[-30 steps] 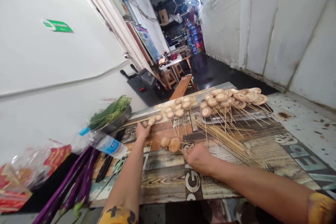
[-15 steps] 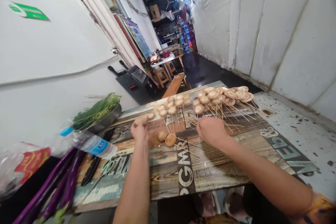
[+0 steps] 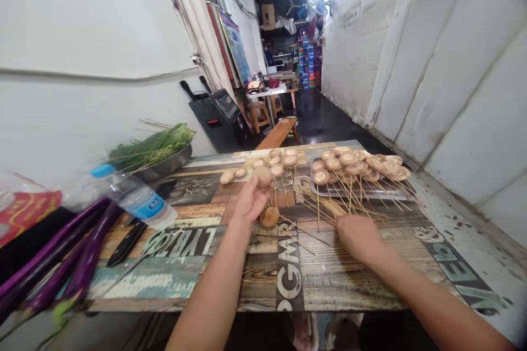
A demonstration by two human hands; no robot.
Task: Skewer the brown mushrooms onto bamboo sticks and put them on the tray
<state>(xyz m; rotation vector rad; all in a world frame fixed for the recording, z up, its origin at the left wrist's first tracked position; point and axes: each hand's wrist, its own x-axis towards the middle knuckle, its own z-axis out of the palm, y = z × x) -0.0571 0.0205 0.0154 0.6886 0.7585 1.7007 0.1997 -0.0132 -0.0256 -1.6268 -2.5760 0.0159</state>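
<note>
My left hand (image 3: 251,200) is closed around a brown mushroom (image 3: 262,176), lifted above the table with the fingers behind it. My right hand (image 3: 362,238) is closed at the near end of a pile of loose bamboo skewers (image 3: 323,203); its fingertips are mostly hidden. Below the left hand lies a skewered mushroom (image 3: 270,216), its sticks pointing right. Beyond it are several more mushrooms (image 3: 276,170), some with sticks through them. Two loose mushrooms (image 3: 227,176) lie to the left. A clear tray (image 3: 349,193) at the right is heaped with mushroom skewers (image 3: 349,160).
On the left, a water bottle (image 3: 142,203) lies tilted beside purple eggplants (image 3: 88,252) and a black-handled knife (image 3: 127,244). Behind them a metal bowl (image 3: 168,163) holds green vegetables (image 3: 158,145). A wooden bench (image 3: 278,134) stands past the table's far edge.
My left hand has moved right and raised a mushroom from the table. My right hand has come nearer along the skewers. The camera view has turned slightly.
</note>
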